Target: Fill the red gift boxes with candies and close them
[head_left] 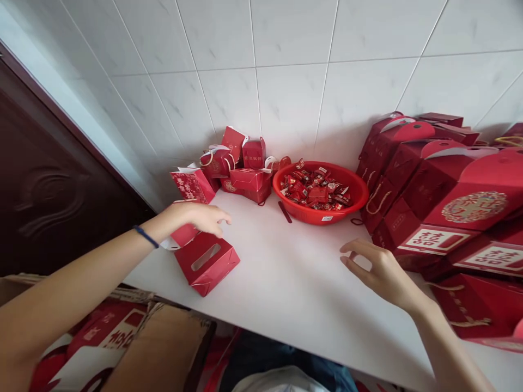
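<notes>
Work's looking part-way, prob. Lots of gift boxes (461, 163) are standing stacked far out at 3 o'clock, apparently made up; a smaller group of boxes (247, 182) is sitting nr centre at 10–11. Basin (324, 218), just off centre at 3, is holding plenty of wrapped sweets (316, 193), so that supply isn't looking used up. Carton (163, 343) at 7 is holding red printed pieces (102, 329); can't tell if they're finished.

Red box (212, 267) is resting on the white table (269, 305) betw 7 and 8, nr the front edge. It's showing plain red sides, an oblong cut-out in its upper panel and a creased end facing approx 4. It's looking formed; contents aren't showing.

L hand (206, 219) is hovering at 8–9, fingers loosely bent, nothing seen in it; contact w/ box unclear. R hand (378, 269) is hanging at 4, thumb & index slightly parted, holding nothing visible, nr the stack.
</notes>
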Motion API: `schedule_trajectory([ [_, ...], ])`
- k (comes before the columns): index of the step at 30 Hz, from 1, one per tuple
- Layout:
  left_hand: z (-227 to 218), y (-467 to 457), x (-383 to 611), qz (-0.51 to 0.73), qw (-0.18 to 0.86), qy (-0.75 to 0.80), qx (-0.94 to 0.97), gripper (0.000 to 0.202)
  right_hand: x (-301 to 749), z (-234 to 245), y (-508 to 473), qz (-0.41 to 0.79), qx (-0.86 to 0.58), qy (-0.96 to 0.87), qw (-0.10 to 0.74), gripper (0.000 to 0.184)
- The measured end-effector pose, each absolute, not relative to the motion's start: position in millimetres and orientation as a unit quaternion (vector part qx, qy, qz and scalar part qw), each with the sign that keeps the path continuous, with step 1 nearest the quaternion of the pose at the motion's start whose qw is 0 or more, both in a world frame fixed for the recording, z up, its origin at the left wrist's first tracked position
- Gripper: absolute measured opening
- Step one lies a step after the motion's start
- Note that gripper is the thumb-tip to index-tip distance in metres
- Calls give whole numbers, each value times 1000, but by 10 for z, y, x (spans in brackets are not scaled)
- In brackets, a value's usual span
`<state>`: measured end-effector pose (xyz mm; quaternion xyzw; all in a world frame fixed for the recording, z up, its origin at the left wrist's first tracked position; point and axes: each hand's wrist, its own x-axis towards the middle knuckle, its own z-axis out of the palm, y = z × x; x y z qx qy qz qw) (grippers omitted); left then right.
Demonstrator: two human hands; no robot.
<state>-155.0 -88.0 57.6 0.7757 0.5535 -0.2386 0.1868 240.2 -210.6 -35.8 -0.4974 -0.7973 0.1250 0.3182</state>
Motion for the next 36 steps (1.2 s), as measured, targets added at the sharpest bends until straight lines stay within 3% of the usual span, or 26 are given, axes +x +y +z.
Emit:
schedule_trajectory([
  [7, 355, -1008, -1798, -264, 239, 602, 715, 116, 2248, -381, -2044, 179, -484, -821, 245, 24],
  [11, 178, -1003, -1690, -206, 246, 608, 726, 119, 2077, -385, -2019, 216, -464, -829, 227, 22],
  [19, 115, -1080, -1152, -76, 227, 590, 771, 94, 1794, -550, -1987, 267, -493, -793, 238, 34],
  [27, -45, -901, -1070, -121, 344, 557, 746, 38, 1792, -666, -1980, 323, -517, -754, 246, 42],
  [36, -78, -880, -771, -118, 343, 543, 757, 35, 1825, -597, -2032, 440, -495, -705, 255, 43],
])
